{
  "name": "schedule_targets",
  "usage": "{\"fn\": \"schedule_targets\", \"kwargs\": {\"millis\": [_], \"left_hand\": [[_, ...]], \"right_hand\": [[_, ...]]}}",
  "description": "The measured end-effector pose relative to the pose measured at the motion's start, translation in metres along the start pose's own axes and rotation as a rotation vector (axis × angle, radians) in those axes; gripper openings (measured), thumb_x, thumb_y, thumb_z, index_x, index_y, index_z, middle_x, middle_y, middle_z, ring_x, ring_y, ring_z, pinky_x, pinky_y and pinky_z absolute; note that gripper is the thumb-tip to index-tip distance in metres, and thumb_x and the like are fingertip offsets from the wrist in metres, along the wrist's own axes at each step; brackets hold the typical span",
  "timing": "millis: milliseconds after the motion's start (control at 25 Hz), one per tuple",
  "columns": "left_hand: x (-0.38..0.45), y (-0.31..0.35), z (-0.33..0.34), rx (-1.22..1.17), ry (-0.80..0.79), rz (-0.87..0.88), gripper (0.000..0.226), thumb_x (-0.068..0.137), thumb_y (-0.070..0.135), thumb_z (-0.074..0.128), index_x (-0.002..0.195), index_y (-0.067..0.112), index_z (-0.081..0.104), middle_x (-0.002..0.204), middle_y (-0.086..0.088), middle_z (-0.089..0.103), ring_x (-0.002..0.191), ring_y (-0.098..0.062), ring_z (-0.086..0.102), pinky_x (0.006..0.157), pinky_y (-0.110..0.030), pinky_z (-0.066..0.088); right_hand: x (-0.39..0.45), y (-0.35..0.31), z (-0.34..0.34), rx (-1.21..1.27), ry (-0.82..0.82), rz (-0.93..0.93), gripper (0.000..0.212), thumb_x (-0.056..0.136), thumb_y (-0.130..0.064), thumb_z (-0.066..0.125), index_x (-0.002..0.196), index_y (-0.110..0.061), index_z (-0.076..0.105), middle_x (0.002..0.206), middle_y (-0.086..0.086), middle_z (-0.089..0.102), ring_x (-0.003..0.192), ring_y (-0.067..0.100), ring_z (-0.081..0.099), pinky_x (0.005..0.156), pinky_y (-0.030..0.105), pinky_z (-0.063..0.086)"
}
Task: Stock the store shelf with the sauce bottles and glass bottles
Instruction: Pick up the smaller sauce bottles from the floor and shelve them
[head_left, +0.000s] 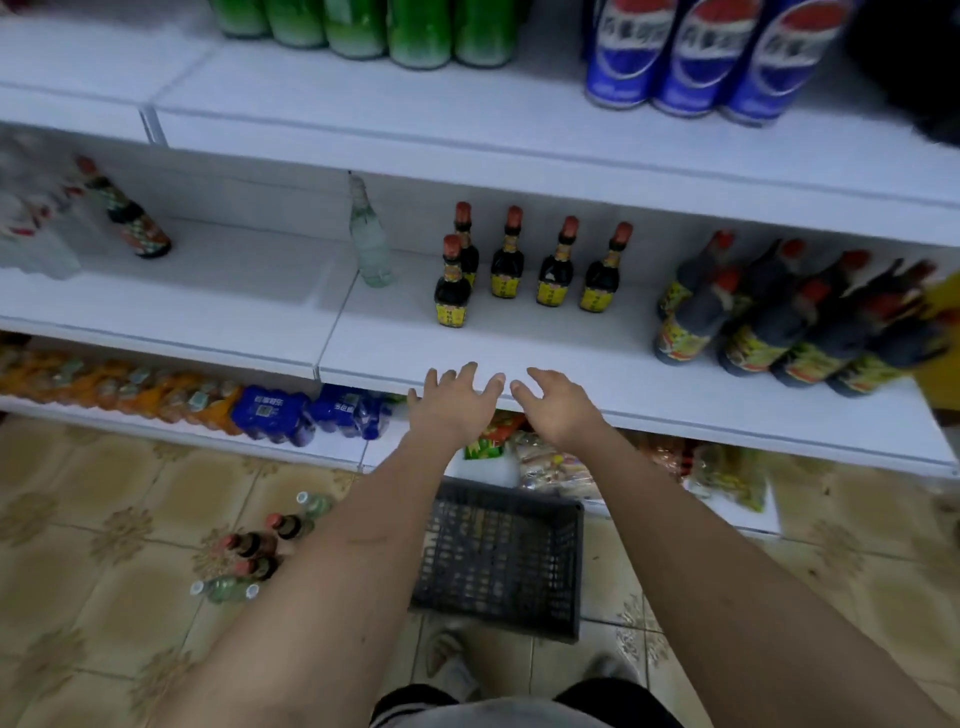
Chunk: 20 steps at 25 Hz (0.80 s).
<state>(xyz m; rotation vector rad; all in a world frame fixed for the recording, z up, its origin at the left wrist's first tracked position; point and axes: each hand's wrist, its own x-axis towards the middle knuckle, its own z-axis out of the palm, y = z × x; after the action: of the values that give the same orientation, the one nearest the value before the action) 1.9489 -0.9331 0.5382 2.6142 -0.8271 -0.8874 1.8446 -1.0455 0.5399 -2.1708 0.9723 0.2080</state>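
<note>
We hold our left hand (454, 402) and right hand (558, 408) out side by side, fingers spread wide and empty, at the near edge of the white middle shelf (519, 353). On it, five small dark sauce bottles with red caps and yellow labels (530, 265) stand beyond our hands, a clear glass bottle (370, 244) to their left. More small dark and clear bottles (254, 551) lie on the tiled floor (104, 519), left of a black plastic crate (501, 561).

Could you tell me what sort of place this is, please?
Most likely a small grocery shop: white shelving carries rows of sauce bottles, blue soda cans stand above, and a black crate sits on the tiled floor.
</note>
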Motion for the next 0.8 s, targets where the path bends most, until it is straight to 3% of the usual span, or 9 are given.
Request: {"fn": "schedule_targets", "kwargs": {"millis": [240, 480, 680, 800], "left_hand": [[-0.07, 0.063, 0.012, 0.124, -0.048, 0.076, 0.073, 0.094, 0.068, 0.018, 0.154, 0.027, 0.024, 0.161, -0.006, 0.023, 0.15, -0.029, 0.006, 0.119, -0.055, 0.008], [-0.148, 0.15, 0.06, 0.219, -0.026, 0.215, 0.071, 0.095, 0.067, 0.02, 0.152, 0.026, 0.028, 0.158, -0.008, 0.03, 0.149, -0.029, 0.01, 0.119, -0.055, 0.008], [-0.235, 0.233, 0.122, 0.318, -0.045, 0.358, 0.069, 0.095, 0.064, 0.019, 0.15, 0.025, 0.033, 0.154, -0.009, 0.037, 0.147, -0.03, 0.018, 0.117, -0.055, 0.014], [-0.278, 0.276, 0.162, 0.377, -0.062, 0.453, 0.071, 0.094, 0.067, 0.018, 0.149, 0.025, 0.035, 0.152, -0.008, 0.04, 0.146, -0.031, 0.02, 0.117, -0.055, 0.016]], "right_hand": [[-0.081, 0.035, -0.051, -0.02, -0.038, 0.103, 0.066, 0.097, -0.059, 0.034, 0.152, -0.023, 0.032, 0.161, 0.006, 0.026, 0.145, 0.029, 0.028, 0.118, 0.046, 0.025], [-0.178, 0.117, -0.097, 0.054, 0.076, 0.159, 0.071, 0.094, -0.064, 0.032, 0.151, -0.021, 0.035, 0.159, 0.004, 0.032, 0.143, 0.028, 0.032, 0.116, 0.046, 0.029], [-0.283, 0.198, -0.135, 0.143, 0.183, 0.202, 0.067, 0.094, -0.061, 0.033, 0.145, -0.018, 0.045, 0.15, 0.008, 0.045, 0.132, 0.03, 0.046, 0.107, 0.042, 0.039], [-0.344, 0.25, -0.149, 0.188, 0.257, 0.249, 0.065, 0.098, -0.056, 0.032, 0.149, -0.016, 0.04, 0.153, 0.009, 0.04, 0.136, 0.031, 0.042, 0.106, 0.039, 0.036]]}}
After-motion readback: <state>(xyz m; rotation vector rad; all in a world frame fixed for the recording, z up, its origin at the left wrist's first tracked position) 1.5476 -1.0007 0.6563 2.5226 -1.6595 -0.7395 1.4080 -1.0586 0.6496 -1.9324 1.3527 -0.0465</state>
